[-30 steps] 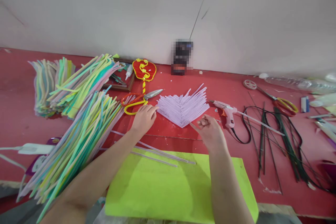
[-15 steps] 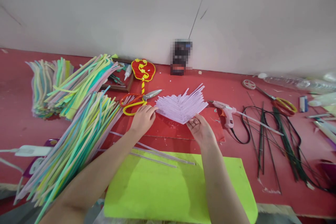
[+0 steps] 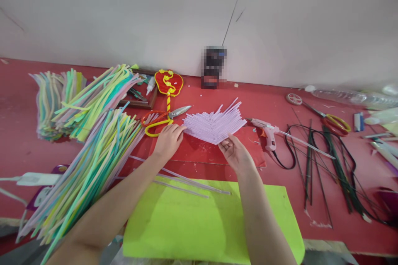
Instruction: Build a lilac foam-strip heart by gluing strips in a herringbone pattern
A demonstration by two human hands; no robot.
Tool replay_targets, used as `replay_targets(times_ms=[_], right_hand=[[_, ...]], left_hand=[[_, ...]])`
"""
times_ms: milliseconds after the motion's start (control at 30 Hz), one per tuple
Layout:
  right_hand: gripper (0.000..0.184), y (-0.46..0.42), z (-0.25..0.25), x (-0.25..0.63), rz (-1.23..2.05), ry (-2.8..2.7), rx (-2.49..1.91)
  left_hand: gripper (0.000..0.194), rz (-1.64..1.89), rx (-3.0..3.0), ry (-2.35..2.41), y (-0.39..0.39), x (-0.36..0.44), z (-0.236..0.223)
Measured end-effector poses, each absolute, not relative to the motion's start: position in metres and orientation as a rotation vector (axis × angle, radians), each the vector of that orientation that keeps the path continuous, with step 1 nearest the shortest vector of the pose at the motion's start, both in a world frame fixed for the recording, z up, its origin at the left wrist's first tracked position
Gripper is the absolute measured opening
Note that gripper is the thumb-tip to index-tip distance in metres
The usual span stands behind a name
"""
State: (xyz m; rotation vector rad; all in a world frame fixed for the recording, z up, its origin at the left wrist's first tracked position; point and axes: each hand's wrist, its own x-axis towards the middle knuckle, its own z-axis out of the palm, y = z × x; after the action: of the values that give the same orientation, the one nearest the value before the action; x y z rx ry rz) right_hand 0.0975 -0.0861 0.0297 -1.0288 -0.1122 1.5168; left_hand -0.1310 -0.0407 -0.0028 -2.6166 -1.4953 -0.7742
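Observation:
A lilac fan of pipe cleaners (image 3: 214, 126), set side by side in a V pattern with its point towards me, is held between my hands over a red board (image 3: 199, 153). At its left corner my left hand (image 3: 169, 140) pinches the edge, fingers closed. My right hand (image 3: 234, 151) grips the lower right edge near the point, with its fingers curled. Close by my left hand lie scissors (image 3: 155, 122) with red and yellow handles. Several loose lilac pipe cleaners (image 3: 192, 185) lie nearer me, partly across a lime-green sheet (image 3: 199, 223).
Bundles of pastel pipe cleaners (image 3: 90, 174) fill the left side. A red-and-yellow fan ornament (image 3: 168, 82) is at the back. Rightward lie a pink glue gun (image 3: 270, 132), dark stems (image 3: 338, 169), another pair of scissors (image 3: 336, 124) and a plastic bottle (image 3: 342, 96).
The lilac piece's near point and my right hand have shifted very slightly up and left. Both hands keep their hold, and the rest looks the same.

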Motion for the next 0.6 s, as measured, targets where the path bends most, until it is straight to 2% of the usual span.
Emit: replay_targets(times_ms=[100,333,433,600], right_hand=[[0.039,-0.088,0.029,0.094,1.573,-0.271,-1.075],[0.030,-0.084,0.017,0.081,1.208,-0.663,-1.523],[0.033,-0.084,0.013,0.076,1.204,-0.651,-1.460],[0.038,-0.086,0.015,0.072,1.424,-0.527,-1.212]], left_hand=[[0.026,-0.775,-2.619,-1.512,-0.041,-0.130,-0.002],[0.027,-0.780,-2.631,-1.539,-0.041,-0.130,0.000],[0.028,-0.781,-2.638,-1.538,-0.042,-0.130,0.000],[0.030,-0.782,-2.632,-1.535,-0.042,-0.129,0.000]])
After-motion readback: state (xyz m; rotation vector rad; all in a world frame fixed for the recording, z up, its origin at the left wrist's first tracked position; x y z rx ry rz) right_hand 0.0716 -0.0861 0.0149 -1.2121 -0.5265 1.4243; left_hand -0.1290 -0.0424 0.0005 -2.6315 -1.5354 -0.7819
